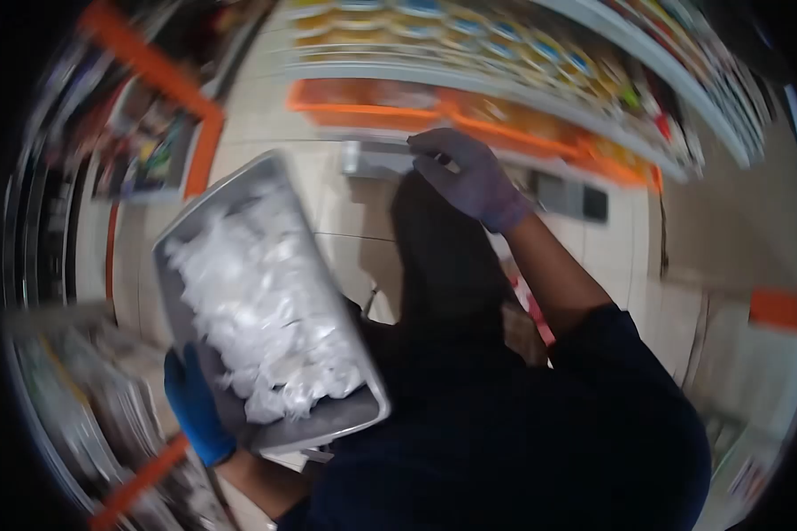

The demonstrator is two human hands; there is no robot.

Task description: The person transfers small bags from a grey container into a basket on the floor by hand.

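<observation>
A grey bin [354,414] filled with crumpled clear plastic bags [261,301] is tilted at the left of the view. My left hand [195,407], in a blue glove, holds the bin by its lower left side, with the fingers along the outer wall. Away from the bin, my right hand [469,175], in a thin purplish glove, is raised above my knee, near the orange bins. Its fingers are bent and a gap shows between thumb and fingers; nothing is seen in it.
Shelves with rows of yellow-and-blue tubs [505,44] run across the top, above orange bins [372,104]. An orange-framed rack [205,146] stands at the upper left. Stacked flat packs [88,398] fill the lower left. A grey box [571,196] lies on the tiled floor.
</observation>
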